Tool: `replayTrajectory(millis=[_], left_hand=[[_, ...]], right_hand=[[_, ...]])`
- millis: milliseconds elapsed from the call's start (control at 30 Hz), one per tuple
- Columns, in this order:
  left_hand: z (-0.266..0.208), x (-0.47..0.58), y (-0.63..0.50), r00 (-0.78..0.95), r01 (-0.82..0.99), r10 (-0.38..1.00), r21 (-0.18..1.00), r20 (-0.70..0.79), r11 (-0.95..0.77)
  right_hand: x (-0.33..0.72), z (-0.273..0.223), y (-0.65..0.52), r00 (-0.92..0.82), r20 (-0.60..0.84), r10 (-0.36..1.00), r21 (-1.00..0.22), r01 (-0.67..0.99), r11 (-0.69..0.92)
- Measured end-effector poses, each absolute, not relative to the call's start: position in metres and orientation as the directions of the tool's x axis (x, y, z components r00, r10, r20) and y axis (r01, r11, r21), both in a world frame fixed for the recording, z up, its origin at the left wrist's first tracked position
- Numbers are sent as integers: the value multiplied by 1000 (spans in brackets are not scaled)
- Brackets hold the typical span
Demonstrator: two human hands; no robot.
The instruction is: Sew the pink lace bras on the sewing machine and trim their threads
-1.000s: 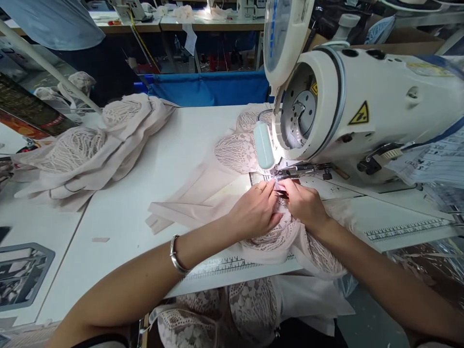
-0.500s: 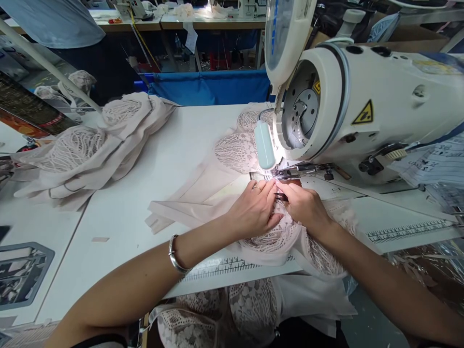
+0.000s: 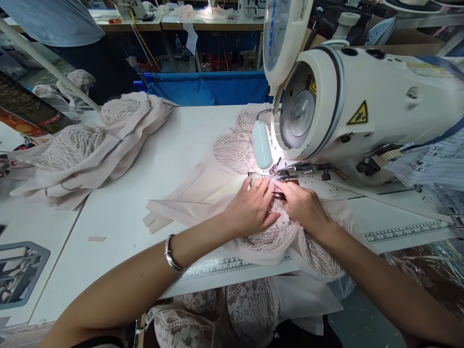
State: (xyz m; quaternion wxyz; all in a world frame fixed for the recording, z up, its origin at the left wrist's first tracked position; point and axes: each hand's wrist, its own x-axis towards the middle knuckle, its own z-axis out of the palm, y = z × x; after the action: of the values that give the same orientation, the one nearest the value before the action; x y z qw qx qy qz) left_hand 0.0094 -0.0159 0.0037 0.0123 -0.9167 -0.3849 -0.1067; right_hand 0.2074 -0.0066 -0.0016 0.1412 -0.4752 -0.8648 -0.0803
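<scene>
A pale pink lace bra (image 3: 235, 152) lies under the needle area of a white sewing machine (image 3: 384, 92), with cups on both sides of it and a smooth wing trailing left. My left hand (image 3: 252, 205), wearing a ring, has bent fingers pressed together on the cloth just before the presser foot; its thumb rests lower on the lace. My right hand (image 3: 302, 203) pinches the bra's edge close to the needle. A dark metal tool (image 3: 279, 195) shows by its fingers, its kind unclear. The fingertips of both hands nearly meet. The machine's round end wheel (image 3: 300, 113) looks blurred.
More lace bras (image 3: 72, 150) are heaped on the table at left. A small mint-coloured lamp (image 3: 262, 145) hangs beside the needle. Printed rulers (image 3: 224, 267) run along the front edge. Other lace pieces (image 3: 250, 309) lie below it. A person (image 3: 68, 24) stands at far left.
The end wheel showed sharp holes before and is now smeared, as if turning. The whole view has shifted slightly. Both hands keep nearly the same place on the bra.
</scene>
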Motion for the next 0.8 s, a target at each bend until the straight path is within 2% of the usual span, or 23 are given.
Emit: replayTrajectory(millis=[133,300,367,600,700,800], left_hand=[[2,7,-11,687,701,689,41,232,-712],[7,11,-15,798,588,557,-93,231,-803],[9,13,-20,826,548,520,-93,219,-831],[11,1,-8,811,535,549,124,205,-836],[11,-8,8,818,474,518,217,249,-853],[13,-14,19,811,435,499,255,306,-863]], right_hand=[[203,7,-6,-485,314,816,-28,854,519],[211,13,-4,-410,262,874,-233,852,469],[217,13,-4,-435,267,860,-291,814,502],[219,9,-3,-497,322,806,-245,778,578],[212,9,4,-498,312,809,-224,789,572],[205,12,12,-484,302,821,-202,809,552]])
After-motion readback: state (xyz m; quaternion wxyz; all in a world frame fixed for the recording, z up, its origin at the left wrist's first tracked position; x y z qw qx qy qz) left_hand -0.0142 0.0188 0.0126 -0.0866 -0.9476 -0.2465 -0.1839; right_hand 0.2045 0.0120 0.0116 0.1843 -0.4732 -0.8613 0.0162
